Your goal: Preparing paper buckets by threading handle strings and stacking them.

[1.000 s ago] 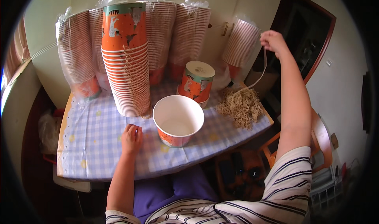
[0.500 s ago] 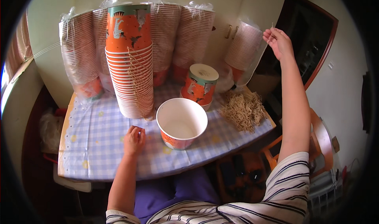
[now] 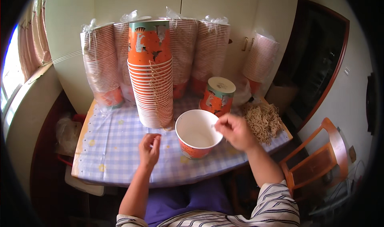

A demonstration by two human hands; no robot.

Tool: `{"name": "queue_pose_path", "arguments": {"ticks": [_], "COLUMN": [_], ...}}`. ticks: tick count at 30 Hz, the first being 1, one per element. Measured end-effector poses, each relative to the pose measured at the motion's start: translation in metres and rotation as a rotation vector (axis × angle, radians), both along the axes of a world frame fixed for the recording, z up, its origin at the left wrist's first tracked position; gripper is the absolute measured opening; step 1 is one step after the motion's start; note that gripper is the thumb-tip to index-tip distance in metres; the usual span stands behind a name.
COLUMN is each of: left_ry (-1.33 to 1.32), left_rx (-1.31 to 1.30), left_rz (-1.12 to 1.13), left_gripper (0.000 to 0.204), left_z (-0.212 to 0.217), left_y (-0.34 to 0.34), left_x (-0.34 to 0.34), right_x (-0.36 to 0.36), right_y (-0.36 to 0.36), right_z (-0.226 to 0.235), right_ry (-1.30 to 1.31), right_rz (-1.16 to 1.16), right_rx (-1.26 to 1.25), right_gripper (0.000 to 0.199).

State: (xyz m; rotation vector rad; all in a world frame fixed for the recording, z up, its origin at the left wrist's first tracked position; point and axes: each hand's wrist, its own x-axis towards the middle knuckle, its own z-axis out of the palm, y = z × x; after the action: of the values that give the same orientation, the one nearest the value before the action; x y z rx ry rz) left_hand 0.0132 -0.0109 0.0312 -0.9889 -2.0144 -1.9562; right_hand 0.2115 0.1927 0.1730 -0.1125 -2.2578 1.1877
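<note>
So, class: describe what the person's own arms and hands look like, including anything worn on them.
Both forearms are bare up to short sleeves striped white with thin dark lines. The left hand and right hand are bare: no gloves, and no watch or bracelet shows. Whether any ring is worn is too small to tell.

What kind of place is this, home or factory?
Most likely a home room used for piecework: a small table with a checked cloth, pale cupboard doors behind it, a wooden chair. Bagged stacks of paper cups and a pile of strings point to hand assembly.
</note>
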Motion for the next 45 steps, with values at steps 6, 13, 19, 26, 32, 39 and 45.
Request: {"name": "queue_pose_path", "arguments": {"ticks": [6,13,19,26,32,39,45], "left_ry": [-0.243,-0.481,-0.485,-0.293,-0.211,-0.012,0.199], "left_rx": [-0.043,-0.119,-0.217,-0.243,-0.255,-0.223,-0.17], "left_rz": [-0.623,-0.759,-0.676,-0.587,-0.584,-0.555,-0.534], "left_gripper": [0.019,0.028,0.018,0.011,0.01,0.009,0.01], "left_z": [0.074,0.07,0.065,0.062,0.064,0.069,0.077], "left_y": [-0.012,-0.012,-0.015,-0.026,-0.028,-0.026,-0.023], "left_x": [0.08,0.102,0.111,0.112,0.121,0.121,0.118], "right_x": [0.015,0.018,0.026,0.032,0.037,0.036,0.037], "right_y": [-0.043,-0.056,-0.06,-0.059,-0.063,-0.062,-0.065], "right_z": [-0.017,-0.036,-0.043,-0.053,-0.055,-0.058,-0.053], "right_ry": [0.17,0.263,0.241,0.213,0.257,0.264,0.258], "right_rz": [0.016,0.046,0.063,0.188,0.156,0.145,0.137], "right_rx": [0.397,0.641,0.663,0.667,0.735,0.619,0.516], "right_gripper": [0.01,0.024,0.023,0.024,0.023,0.019,0.022]}}
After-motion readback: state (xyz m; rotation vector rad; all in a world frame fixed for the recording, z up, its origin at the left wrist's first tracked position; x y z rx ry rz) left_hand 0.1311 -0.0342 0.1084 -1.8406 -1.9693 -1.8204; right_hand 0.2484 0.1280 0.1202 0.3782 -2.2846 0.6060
